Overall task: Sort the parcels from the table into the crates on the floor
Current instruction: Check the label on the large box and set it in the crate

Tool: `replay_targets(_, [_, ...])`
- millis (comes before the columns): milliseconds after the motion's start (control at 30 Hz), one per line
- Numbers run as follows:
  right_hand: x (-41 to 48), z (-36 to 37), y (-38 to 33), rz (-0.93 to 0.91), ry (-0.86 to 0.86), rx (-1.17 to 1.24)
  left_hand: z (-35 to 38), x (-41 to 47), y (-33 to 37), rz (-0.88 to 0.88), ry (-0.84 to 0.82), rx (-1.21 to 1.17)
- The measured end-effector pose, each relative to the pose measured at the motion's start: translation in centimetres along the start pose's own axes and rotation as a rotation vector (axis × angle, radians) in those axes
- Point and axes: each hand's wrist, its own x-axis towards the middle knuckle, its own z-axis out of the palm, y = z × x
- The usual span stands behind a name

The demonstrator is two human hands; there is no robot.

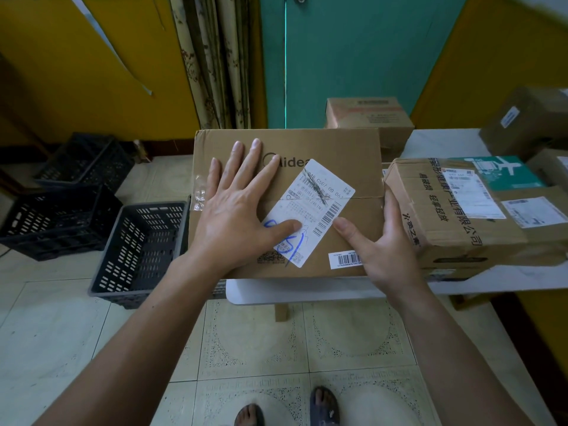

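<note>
Brown flat cardboard parcel [338, 142] on the white table [307, 290], front-left corner: left hand [239, 216] flat on top, right hand [387, 250] gripping its edge.

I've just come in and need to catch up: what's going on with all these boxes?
A person is handling the Midea box at the left end of the table. The left hand lies flat on top, thumb on the shipping label; the right hand grips the box's right edge. More parcels wait on the table to the right. Three crates sit on the floor to the left; the nearest grey crate looks empty.
</note>
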Motion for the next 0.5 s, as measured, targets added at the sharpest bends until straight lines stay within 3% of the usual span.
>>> replay_targets(500, [-0.1,-0.1,0.1,0.008,-0.010,0.007,0.1,-1.0,-0.1,-0.001,0.047,0.034])
